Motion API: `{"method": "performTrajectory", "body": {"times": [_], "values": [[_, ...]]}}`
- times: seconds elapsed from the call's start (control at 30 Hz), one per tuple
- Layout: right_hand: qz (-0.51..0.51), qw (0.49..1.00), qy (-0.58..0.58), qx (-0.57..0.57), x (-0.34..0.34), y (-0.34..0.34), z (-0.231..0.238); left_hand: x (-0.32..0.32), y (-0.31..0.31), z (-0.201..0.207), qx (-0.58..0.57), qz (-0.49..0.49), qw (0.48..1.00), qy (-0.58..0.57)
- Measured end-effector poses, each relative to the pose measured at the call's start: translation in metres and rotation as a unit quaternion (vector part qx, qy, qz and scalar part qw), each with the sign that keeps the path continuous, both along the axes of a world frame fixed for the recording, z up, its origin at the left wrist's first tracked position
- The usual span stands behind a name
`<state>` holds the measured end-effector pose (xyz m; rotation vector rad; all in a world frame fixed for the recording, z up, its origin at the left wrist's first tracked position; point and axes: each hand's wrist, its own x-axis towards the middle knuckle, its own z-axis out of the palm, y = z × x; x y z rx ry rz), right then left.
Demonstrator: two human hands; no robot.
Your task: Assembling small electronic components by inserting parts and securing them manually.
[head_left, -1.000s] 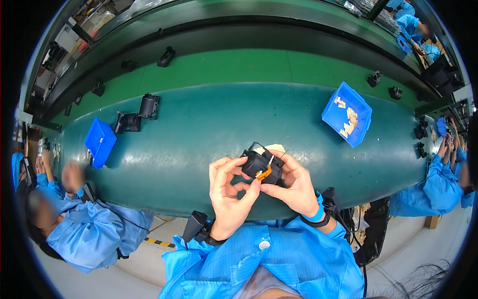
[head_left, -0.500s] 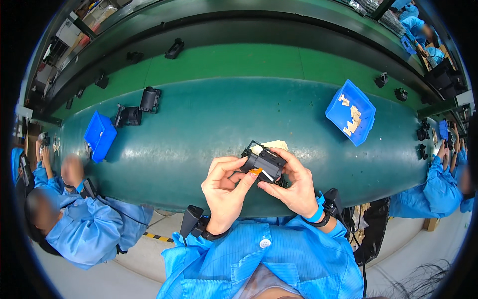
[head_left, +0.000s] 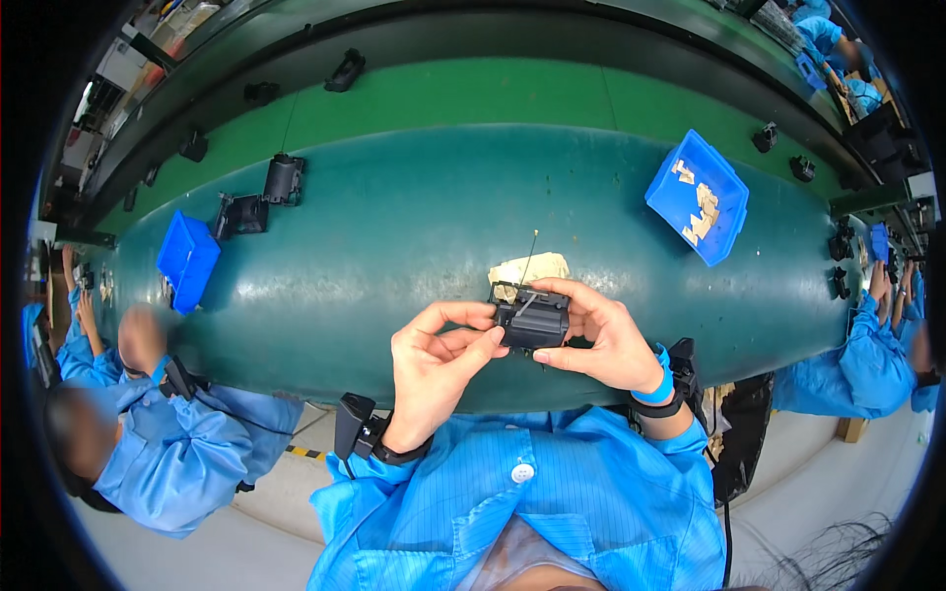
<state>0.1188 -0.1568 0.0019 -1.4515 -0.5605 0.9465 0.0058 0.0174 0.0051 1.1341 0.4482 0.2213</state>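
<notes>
Between my two hands is a small black plastic housing [head_left: 538, 323], held just above the table's near side. My right hand [head_left: 609, 342] grips its right end, thumb below and fingers along the top. At the left end, my left hand [head_left: 440, 357] pinches the housing's edge between thumb and fingers. A thin dark wire [head_left: 532, 256] with a small light tip sticks up behind the housing; I cannot tell whether it is attached. Just beyond lies a cream-coloured sheet or pad [head_left: 537, 266], partly hidden by the housing.
A blue bin [head_left: 727, 231] with cream pieces stands at the right, another blue bin [head_left: 200, 271] at the left. Near that one lie two black housings [head_left: 284, 181]. More black parts rest along the green strip [head_left: 443, 97] beyond. Co-workers in blue sit on both sides.
The housing has been turned in my hands, so its dark rounded side faces up. The orange piece by my left thumb no longer shows. The thin wire has come into view.
</notes>
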Motion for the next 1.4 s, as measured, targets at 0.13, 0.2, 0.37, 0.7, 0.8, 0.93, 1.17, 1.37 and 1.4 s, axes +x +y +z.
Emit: {"method": "performTrajectory", "body": {"times": [0.13,0.2,0.37,0.7,0.8,0.93,1.17,1.37,1.4], "values": [[0.008,1.0,-0.014,-0.006,0.001,-0.002,0.0,0.001,0.004,0.008,0.015,-0.02,1.0,0.011],[0.02,0.999,-0.03,-0.036,0.002,-0.003,0.0,0.001,0.004,0.009,0.028,-0.04,0.999,0.005],[0.004,0.995,-0.098,0.007,0.0,-0.005,-0.009,0.001,0.005,0.006,0.076,-0.072,0.994,0.022],[0.006,0.991,-0.137,-0.002,0.001,-0.003,-0.01,0.004,0.01,0.001,0.042,-0.086,0.995,0.036],[0.011,0.987,-0.161,-0.016,0.001,-0.003,-0.008,0.004,0.012,-0.004,0.008,-0.089,0.995,0.048],[0.007,0.985,-0.173,-0.018,0.001,-0.002,-0.008,0.004,0.012,-0.006,-0.003,-0.089,0.995,0.044],[0.014,0.983,-0.182,-0.032,0.001,-0.001,-0.006,0.006,0.013,-0.01,-0.017,-0.094,0.993,0.066],[0.015,0.983,-0.177,-0.036,0.0,-0.002,-0.009,0.007,0.013,-0.012,-0.003,-0.105,0.992,0.064],[0.015,0.983,-0.179,-0.038,0.0,-0.002,-0.01,0.007,0.013,-0.013,-0.005,-0.102,0.993,0.061]]}}
